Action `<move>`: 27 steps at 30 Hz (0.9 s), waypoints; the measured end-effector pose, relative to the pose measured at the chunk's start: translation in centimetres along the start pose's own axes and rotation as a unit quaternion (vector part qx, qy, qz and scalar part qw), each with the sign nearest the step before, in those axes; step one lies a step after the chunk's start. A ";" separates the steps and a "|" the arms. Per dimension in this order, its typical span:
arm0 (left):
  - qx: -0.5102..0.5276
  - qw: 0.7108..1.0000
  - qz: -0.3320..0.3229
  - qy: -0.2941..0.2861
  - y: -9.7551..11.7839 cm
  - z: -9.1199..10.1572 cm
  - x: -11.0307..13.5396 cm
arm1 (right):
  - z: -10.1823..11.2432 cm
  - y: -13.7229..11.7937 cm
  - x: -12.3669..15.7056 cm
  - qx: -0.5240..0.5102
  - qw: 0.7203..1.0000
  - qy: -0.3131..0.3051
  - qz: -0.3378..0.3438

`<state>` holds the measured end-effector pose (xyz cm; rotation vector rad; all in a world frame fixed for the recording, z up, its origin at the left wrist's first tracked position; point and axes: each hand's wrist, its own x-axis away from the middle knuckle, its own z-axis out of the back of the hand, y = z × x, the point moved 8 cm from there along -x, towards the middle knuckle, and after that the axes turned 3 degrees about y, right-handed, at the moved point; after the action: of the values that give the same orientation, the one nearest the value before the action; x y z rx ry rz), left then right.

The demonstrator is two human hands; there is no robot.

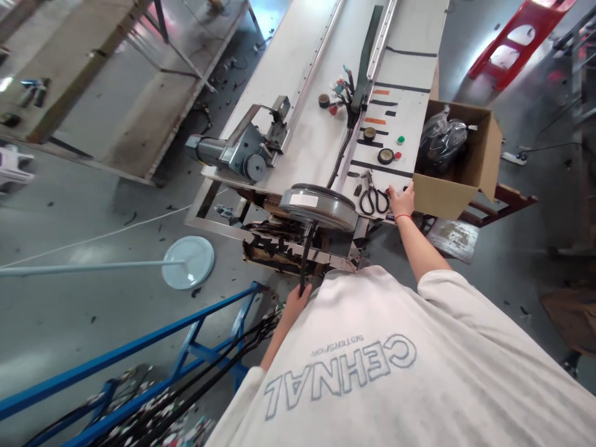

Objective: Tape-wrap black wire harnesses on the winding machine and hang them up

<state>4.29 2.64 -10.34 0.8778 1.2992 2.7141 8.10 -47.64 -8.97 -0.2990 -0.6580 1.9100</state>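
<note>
My left hand (297,303) is closed around a black cable (305,257) just in front of my shirt. That cable comes out from a round grey wheel-shaped part (321,211) at the table's end. Beyond it, the cable runs along a metal rail to a bundle of loose wire ends with connectors (343,93). At the table's near right corner, my right hand (403,202) rests with thumb and fingers apart, close to small red and dark pieces. Black-handled scissors (373,200) lie just left of it. Rolls of tape (385,156) sit farther up.
A cardboard box (447,195) with bagged dark items stands right of the white table (298,93). A motor unit (233,149) is mounted at left. A blue rack (186,329) holding many cables stands at lower left. A red stool (516,43) is at upper right.
</note>
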 end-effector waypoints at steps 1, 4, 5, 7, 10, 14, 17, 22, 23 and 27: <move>0.009 0.999 0.003 0.032 -0.2 0.6 0.8 | 0.0 0.0 0.0 -0.002 1.000 0.001 -0.001; 0.038 0.996 -0.002 0.082 1.1 1.9 2.2 | 0.0 0.1 0.1 -0.008 1.000 0.001 -0.005; 0.044 0.995 -0.006 0.094 1.9 2.2 2.3 | 0.0 0.1 0.1 -0.010 1.000 0.000 -0.005; 0.049 0.993 -0.015 0.103 3.5 2.4 2.0 | 0.1 0.0 0.1 -0.011 1.000 -0.001 -0.007; 0.050 0.993 -0.037 0.104 5.3 2.3 1.0 | 0.2 -0.1 0.2 -0.013 1.000 -0.003 -0.011; 0.054 0.991 -0.069 0.105 6.9 2.0 -0.6 | 0.4 -0.4 0.3 -0.016 1.000 -0.002 -0.016; 0.058 0.991 -0.078 0.097 7.9 1.4 -1.7 | 0.6 -0.4 0.2 -0.019 1.000 -0.005 -0.015; 0.126 0.987 -0.068 0.073 8.9 0.1 -3.6 | 1.8 -2.3 0.1 -0.004 0.999 0.018 0.032; 0.151 0.984 -0.069 0.072 9.1 0.0 -3.9 | 2.2 -3.7 0.1 -0.008 0.998 0.027 0.062; 0.254 0.964 -0.052 0.055 9.4 -0.5 -5.7 | 1.9 -12.4 2.0 -0.106 0.967 -0.076 0.217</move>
<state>11.00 -5.23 -6.52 0.6544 2.0534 2.4102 15.87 -42.68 -0.21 -0.4652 -0.9634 2.2987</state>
